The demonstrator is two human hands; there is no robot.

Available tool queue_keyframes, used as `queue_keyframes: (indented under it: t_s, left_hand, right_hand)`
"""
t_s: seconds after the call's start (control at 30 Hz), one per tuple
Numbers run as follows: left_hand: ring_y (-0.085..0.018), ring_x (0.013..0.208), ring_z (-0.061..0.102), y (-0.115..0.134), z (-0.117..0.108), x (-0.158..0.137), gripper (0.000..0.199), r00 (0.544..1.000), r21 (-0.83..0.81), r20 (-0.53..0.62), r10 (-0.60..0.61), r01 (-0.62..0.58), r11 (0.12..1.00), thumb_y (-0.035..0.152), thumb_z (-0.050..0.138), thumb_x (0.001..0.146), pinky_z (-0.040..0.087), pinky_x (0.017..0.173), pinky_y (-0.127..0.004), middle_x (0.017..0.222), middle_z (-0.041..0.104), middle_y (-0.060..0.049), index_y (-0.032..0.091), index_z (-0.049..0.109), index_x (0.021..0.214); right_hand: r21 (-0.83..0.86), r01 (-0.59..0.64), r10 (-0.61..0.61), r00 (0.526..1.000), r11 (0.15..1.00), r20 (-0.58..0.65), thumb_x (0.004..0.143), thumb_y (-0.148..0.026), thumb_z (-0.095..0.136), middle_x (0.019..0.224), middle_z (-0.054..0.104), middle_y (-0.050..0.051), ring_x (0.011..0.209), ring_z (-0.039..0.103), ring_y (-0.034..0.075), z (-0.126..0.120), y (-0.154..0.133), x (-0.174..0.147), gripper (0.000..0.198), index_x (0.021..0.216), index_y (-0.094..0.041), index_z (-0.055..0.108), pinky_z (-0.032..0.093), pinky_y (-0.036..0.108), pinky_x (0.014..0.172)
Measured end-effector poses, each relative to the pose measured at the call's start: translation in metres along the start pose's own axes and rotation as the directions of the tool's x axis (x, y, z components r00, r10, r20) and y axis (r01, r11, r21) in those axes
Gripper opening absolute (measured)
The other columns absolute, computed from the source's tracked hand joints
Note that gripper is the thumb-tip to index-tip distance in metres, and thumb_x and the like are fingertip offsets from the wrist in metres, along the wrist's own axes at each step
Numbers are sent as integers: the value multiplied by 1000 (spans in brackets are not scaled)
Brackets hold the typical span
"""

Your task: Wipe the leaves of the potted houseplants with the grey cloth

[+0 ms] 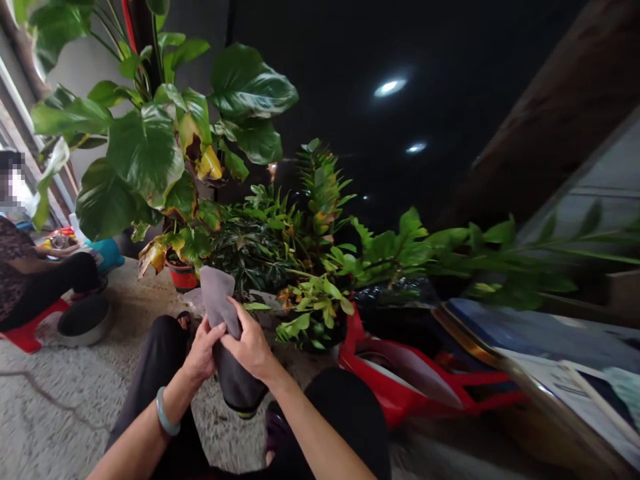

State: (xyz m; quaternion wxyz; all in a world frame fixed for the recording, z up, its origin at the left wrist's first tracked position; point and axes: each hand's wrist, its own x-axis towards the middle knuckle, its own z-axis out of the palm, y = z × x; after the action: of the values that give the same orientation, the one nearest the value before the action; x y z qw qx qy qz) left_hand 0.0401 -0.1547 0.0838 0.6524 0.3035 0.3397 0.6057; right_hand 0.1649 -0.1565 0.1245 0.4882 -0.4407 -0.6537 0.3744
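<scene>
Between my knees I hold a long grey sock-like cloth piece [219,297], its rounded, paler end pointing up and away from me. Its lower part is darker and ends in a black edge with a thin light band. My left hand [203,350] grips it from the left, thumb on top, a pale bangle on the wrist. From the right, my right hand [253,340] is closed on it, its thumb near the left thumb. The fingers behind the cloth are hidden.
Potted plants [145,147] stand ahead. An open red bag [380,393] sits right of my knee, beside stacked papers and boards [565,373]. At left, another person [30,267] sits on a red stool [35,327] by a dark basin [84,320].
</scene>
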Motion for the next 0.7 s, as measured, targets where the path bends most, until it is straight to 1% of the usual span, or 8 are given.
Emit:
queue_keyframes:
  t_s: [0.1, 0.17, 0.23, 0.37, 0.47, 0.57, 0.63, 0.7]
  left_hand:
    - [-21, 76, 69, 9, -6, 3, 53, 999, 133, -29, -26, 30, 991, 33, 86, 61, 54, 73, -31, 91, 74, -5, 18, 67, 108]
    - [-19, 70, 67, 27, -6, 9, 55, 999, 228, -31, 9, -1, 974, 33, 86, 60, 52, 66, -29, 89, 73, -3, 18, 66, 110]
    - [-19, 73, 67, 55, 1, 19, 57, 994, 293, -25, 102, -91, 952, 34, 85, 60, 52, 67, -27, 92, 74, -4, 18, 66, 111]
    - [-19, 80, 67, 122, 36, 59, 54, 927, 313, 3, 376, -358, 880, 36, 82, 63, 52, 74, -26, 96, 74, -3, 19, 67, 111]
    - [-18, 81, 66, 143, 56, 94, 52, 886, 326, 72, 458, -455, 829, 36, 81, 64, 52, 74, -27, 99, 73, -3, 20, 66, 112]
    - [-18, 74, 65, 119, 45, 106, 47, 944, 448, 94, 317, -324, 833, 28, 84, 57, 51, 69, -27, 88, 74, -4, 17, 70, 101]
    - [-18, 67, 64, 90, 22, 93, 42, 992, 513, 32, 123, -122, 850, 27, 85, 54, 50, 62, -27, 78, 73, -4, 15, 71, 91]
    - [-19, 60, 63, 69, -2, 69, 40, 996, 491, 7, -90, 75, 868, 32, 83, 57, 49, 57, -27, 74, 72, -5, 13, 72, 91]
  right_hand:
    - [215, -177, 137, 972, 960, 191, 63, -18, 74, 117, 74, 8, 106, 69, 26, -28, 23, 6, 63, 125, -19, 64, 57, 37, 90]
    - [352, -372, 371, 926, 859, 74, 66, -22, 75, 91, 77, 5, 79, 73, 21, -45, 41, 18, 52, 116, -17, 66, 57, 26, 61]
    - [461, -468, 551, 833, 754, -55, 70, -25, 74, 76, 75, 4, 60, 69, 17, -54, 57, 37, 56, 123, -16, 59, 47, 21, 44]
    - [541, -502, 625, 778, 675, -58, 83, -35, 68, 75, 75, 6, 54, 68, 17, -54, 77, 77, 67, 139, -16, 38, 50, 23, 42]
    - [562, -512, 646, 761, 649, -53, 85, -40, 69, 71, 73, 3, 52, 67, 16, -47, 84, 97, 50, 126, -19, 48, 50, 22, 41]
    - [563, -520, 655, 753, 642, -52, 81, -38, 72, 60, 68, 0, 42, 60, 12, -45, 91, 101, 26, 93, -18, 59, 47, 20, 37]
    - [564, -508, 649, 758, 651, -66, 77, -34, 76, 53, 63, -3, 36, 53, 9, -48, 95, 98, 25, 75, -18, 58, 45, 19, 36]
    - [565, -488, 631, 771, 666, -78, 71, -31, 80, 50, 60, -5, 34, 50, 7, -53, 96, 93, 27, 66, -18, 56, 44, 19, 36]
